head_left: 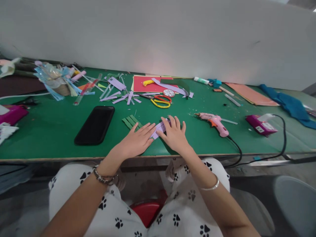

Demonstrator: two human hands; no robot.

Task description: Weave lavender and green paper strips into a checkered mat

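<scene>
On the green tabletop, near its front edge, lies a slanted piece of purple paper strips [158, 130]. My left hand [137, 141] rests over its left end with the fingers stretched out. From the right, my right hand [174, 134] presses flat on the other end, fingers spread. Green paper strips [131, 121] stick out beyond my left fingertips; whether they join the purple ones under the hand is hidden. Behind my hands lie scissors [160, 100] with red and yellow handles.
A black phone [95, 125] lies to the left. A pink glue gun [214, 123] and a purple box [261, 125] with a cord sit to the right. Purple paper scraps [117, 84], a red sheet [138, 85] and a glue stick [201, 80] are farther back.
</scene>
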